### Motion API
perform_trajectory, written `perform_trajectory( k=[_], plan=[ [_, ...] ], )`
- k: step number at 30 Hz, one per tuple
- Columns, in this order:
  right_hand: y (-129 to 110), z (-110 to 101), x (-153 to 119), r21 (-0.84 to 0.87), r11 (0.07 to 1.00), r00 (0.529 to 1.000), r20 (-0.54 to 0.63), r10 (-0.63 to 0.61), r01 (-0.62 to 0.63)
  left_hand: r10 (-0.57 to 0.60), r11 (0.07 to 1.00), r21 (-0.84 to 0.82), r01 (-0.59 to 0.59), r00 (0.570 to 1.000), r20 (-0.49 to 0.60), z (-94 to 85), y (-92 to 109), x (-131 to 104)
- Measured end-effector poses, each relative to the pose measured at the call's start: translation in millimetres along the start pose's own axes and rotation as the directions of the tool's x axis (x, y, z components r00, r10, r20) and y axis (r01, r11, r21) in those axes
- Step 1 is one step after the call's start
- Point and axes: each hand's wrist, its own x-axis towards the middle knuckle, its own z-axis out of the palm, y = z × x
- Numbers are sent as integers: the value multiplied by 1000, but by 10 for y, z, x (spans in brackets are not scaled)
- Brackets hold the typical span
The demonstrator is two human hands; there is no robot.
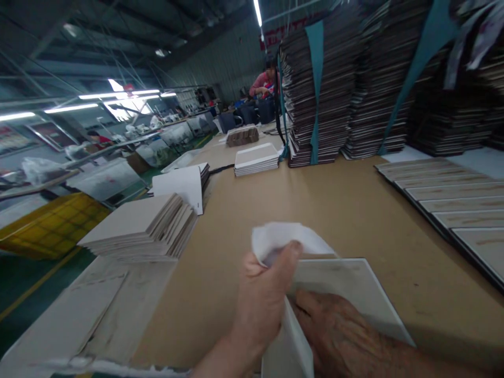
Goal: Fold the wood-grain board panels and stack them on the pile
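My left hand (pixel 262 296) is closed around a thin white sheet (pixel 289 233), the thumb pressed on top. The sheet curls up above the hand, and a pale flap (pixel 297 338) hangs folded below it. Under both hands lies a flat grey-beige panel (pixel 346 275) with a thin white edge. My right hand (pixel 340 328) rests back up on this panel, right beside the flap. Its fingers are bent and close together; the fingertips are tucked in at the fold, so what they hold, if anything, is hidden.
Grey boards (pixel 129 226) are piled on the left of the brown table (pixel 244 205). Tall strapped stacks of dark panels (pixel 334 94) stand at the back right. Overlapping panels (pixel 452 199) lie along the right. A small board stack (pixel 258 158) sits ahead; a person (pixel 264 84) works farther back.
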Motion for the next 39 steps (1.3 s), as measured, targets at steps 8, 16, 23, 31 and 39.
perform_trajectory(
  k=[8, 16, 23, 31, 39],
  plan=[
    [28, -165, -104, 170, 984, 998, -31, 50, -44, -59, 998, 17, 57, 987, 148, -153, 596, 53],
    [76, -347, -279, 884, 97, 812, 370, 452, -457, -58, 998, 22, 55, 981, 184, -121, 883, 43],
    [101, -530, -254, 950, -253, 922, 256, 292, -183, -26, 1000, 21, 23, 989, 145, -1, 1001, -137],
    [182, -535, -487, 888, -459, 909, 205, 363, -17, -56, 998, 14, 55, 990, 131, -76, 964, -158],
    [219, -641, -542, 895, -444, 909, 162, 385, 29, -56, 998, 45, 51, 991, 118, -162, 923, -155]
  ],
)
